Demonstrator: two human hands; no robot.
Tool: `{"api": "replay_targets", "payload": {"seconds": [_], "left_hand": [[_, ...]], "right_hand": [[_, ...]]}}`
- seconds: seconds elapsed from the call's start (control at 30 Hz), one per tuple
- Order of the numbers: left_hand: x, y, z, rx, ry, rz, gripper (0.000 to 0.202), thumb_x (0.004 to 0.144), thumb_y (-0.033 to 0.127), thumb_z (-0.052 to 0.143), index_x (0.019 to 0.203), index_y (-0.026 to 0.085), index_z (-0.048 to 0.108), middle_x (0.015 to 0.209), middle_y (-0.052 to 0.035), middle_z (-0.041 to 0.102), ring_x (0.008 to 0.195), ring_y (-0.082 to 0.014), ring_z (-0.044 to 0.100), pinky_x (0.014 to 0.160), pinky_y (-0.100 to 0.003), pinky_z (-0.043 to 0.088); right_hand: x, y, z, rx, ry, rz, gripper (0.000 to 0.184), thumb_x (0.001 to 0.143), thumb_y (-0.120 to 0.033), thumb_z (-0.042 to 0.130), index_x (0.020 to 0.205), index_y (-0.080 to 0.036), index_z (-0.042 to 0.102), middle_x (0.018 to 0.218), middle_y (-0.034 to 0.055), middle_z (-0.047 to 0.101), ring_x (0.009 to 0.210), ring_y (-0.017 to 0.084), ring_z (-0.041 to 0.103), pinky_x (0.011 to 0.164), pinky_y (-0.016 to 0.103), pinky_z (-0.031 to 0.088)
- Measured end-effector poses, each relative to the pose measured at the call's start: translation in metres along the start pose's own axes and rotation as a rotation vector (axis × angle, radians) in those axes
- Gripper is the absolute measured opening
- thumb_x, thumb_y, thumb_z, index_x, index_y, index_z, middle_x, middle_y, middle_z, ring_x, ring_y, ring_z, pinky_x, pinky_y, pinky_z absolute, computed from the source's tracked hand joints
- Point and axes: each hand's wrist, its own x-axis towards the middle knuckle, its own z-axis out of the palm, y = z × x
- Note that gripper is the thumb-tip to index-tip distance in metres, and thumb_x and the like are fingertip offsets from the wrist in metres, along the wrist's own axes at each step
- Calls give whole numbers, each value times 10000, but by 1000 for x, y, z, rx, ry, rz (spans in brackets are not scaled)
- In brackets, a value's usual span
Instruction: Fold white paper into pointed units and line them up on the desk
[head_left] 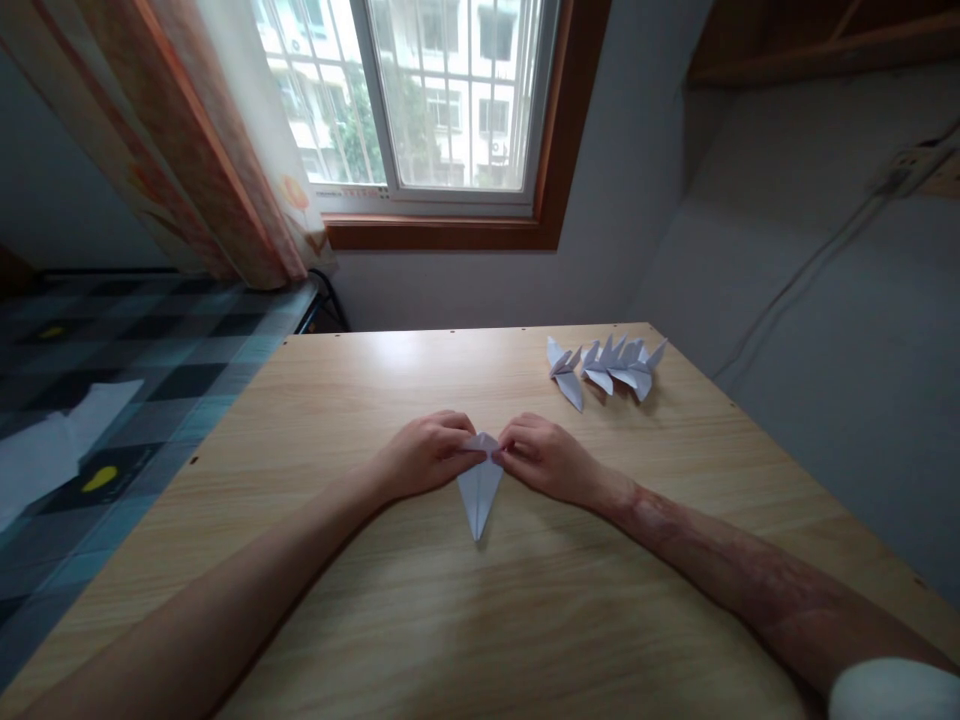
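Observation:
A sheet of white paper folded into a kite shape (480, 492) lies at the middle of the table, its long point towards me. My left hand (435, 452) pinches its upper left edge between thumb and fingers. On the opposite side, my right hand (541, 454) grips the upper right edge the same way. The short top tip of the folded paper shows between the two hands; the parts under my fingers are hidden. Several folded white paper figures with pointed wings (616, 366) stand in a row at the back right, apart from my hands.
The wooden table (360, 390) reaches to the wall below a barred window (457, 100). At left is a bed with a checked cover (225, 320) and white paper sheets (67, 440) on it. A cable (810, 265) runs down the right wall.

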Motion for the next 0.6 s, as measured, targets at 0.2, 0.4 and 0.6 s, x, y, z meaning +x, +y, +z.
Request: {"api": "replay_targets", "payload": {"seconds": [0.2,0.4,0.6], "left_hand": [[-3,-2,6,26,117,-244,235,988,394,765,1071,210,645,869,12,664,708,-161,650,665,-284,502],[-2,-4,7,152,199,-93,304,996,369,767,1260,249,678,1368,-111,700,1097,-254,745,979,-412,596],[0,-1,-12,103,-90,98,251,1052,276,639,1259,266,781,1302,-92,801,1152,-256,777,1034,-389,606]], "right_hand": [[1,0,0,128,62,205,123,972,-230,759,983,-222,637,865,-7,694,757,172,650,719,304,518],[3,-1,1,-42,10,22,100,1022,-159,668,1083,-230,704,1091,85,712,1038,247,680,941,398,575],[-1,-7,-7,-145,-85,-71,248,999,-259,747,1241,-265,690,1381,116,722,1278,313,671,1135,504,544]]}}
